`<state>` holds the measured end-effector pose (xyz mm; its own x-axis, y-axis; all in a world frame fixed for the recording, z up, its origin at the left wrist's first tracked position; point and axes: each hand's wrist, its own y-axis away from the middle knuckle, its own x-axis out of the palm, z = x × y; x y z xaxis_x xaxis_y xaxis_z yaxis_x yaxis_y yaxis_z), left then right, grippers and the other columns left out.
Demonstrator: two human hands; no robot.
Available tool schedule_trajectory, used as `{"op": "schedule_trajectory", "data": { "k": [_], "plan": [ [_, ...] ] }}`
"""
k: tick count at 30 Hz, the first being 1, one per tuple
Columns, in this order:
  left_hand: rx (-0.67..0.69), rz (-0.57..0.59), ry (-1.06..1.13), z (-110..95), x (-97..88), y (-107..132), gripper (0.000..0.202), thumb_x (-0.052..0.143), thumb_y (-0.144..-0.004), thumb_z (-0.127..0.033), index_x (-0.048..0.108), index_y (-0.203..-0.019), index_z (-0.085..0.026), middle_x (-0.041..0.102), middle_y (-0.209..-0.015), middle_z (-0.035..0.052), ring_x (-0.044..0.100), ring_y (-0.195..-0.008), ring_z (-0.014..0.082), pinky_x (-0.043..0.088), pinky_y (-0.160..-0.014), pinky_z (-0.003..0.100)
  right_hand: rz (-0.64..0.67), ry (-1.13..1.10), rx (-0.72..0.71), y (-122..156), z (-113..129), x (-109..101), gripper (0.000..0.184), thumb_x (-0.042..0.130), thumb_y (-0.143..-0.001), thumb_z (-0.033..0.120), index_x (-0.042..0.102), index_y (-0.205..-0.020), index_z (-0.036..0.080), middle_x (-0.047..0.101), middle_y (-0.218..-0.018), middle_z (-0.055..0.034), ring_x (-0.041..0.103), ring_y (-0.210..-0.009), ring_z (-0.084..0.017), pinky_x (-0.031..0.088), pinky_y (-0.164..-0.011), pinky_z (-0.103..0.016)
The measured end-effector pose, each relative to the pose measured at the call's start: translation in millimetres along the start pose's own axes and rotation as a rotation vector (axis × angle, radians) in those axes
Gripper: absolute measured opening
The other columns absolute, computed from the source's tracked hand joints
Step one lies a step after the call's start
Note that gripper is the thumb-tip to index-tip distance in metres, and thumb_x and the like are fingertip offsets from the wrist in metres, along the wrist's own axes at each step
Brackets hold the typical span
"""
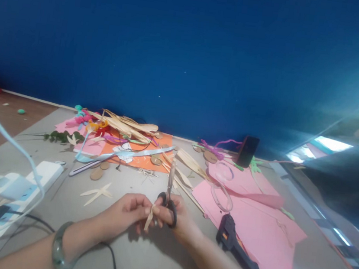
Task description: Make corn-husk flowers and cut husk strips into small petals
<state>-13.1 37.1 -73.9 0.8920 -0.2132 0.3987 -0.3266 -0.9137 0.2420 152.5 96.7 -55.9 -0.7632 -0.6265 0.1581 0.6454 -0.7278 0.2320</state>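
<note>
Fingertips of my left hand (129, 211) pinch a small, pale, husk-like strip (148, 221) that hangs down, looking bent or twisted at the top. My right hand (182, 220) is closed on a pair of black-handled scissors (171, 179), blades pointing up and away from me. Its thumb and fingertips also meet the strip from the right. Left of my hands, a cross-shaped piece (97, 193) of the same pale material lies on the grey table (69, 201). Longer pale strips (192, 162) lie beyond the scissors.
A black glue gun (236, 246) rests on pink paper (273, 250) at the right. A white power strip (43, 174) with plugs and cables lies left. Behind are orange paper (141, 162), a bundle of dry strips (124, 125), cork-coloured discs (96, 173) and an upright phone (247, 151) near the blue wall.
</note>
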Motion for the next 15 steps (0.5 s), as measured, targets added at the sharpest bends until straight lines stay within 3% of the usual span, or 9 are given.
{"op": "schedule_trajectory", "data": {
  "k": [4, 7, 11, 15],
  "plan": [
    [0.152, -0.117, -0.187, -3, -2.1, -1, 0.023, 0.065, -0.078, -0.036, 0.063, -0.073, -0.013, 0.065, -0.065, 0.0037, 0.058, -0.057, 0.0118, 0.045, -0.056, 0.022, -0.105, 0.125, -0.002, 0, 6, 3, 0.031, 0.075, -0.066, 0.040, 0.058, -0.063, 0.014, 0.052, -0.043, 0.0047, 0.042, -0.040, -0.007, 0.032, -0.044, -0.020],
    [0.127, -0.132, -0.239, -2, -1.9, 0, 0.021, 0.069, -0.074, -0.033, 0.065, -0.071, -0.012, 0.067, -0.066, 0.0058, 0.059, -0.062, 0.0144, 0.045, -0.059, 0.024, -0.094, 0.131, -0.002, 1, 7, 7, 0.033, 0.074, -0.066, 0.042, 0.057, -0.063, 0.015, 0.051, -0.043, 0.0048, 0.043, -0.040, -0.008, 0.032, -0.043, -0.020],
    [0.092, -0.189, -0.199, -9, -1.4, 3, 0.023, 0.069, -0.074, -0.034, 0.064, -0.070, -0.013, 0.064, -0.058, 0.0028, 0.054, -0.051, 0.0111, 0.040, -0.050, 0.021, -0.130, 0.220, -0.034, 2, 10, 8, 0.037, 0.073, -0.067, 0.047, 0.054, -0.063, 0.015, 0.051, -0.047, 0.0043, 0.042, -0.044, -0.008, 0.033, -0.045, -0.021],
    [0.123, -0.315, -0.083, -21, -3.0, 7, 0.021, 0.070, -0.073, -0.034, 0.061, -0.071, -0.015, 0.062, -0.055, 0.0000, 0.053, -0.047, 0.0097, 0.043, -0.049, 0.021, 0.040, 0.369, -0.060, 3, 5, 4, 0.039, 0.073, -0.066, 0.048, 0.057, -0.072, 0.014, 0.052, -0.061, 0.0024, 0.042, -0.056, -0.009, 0.034, -0.051, -0.021]
  ]
}}
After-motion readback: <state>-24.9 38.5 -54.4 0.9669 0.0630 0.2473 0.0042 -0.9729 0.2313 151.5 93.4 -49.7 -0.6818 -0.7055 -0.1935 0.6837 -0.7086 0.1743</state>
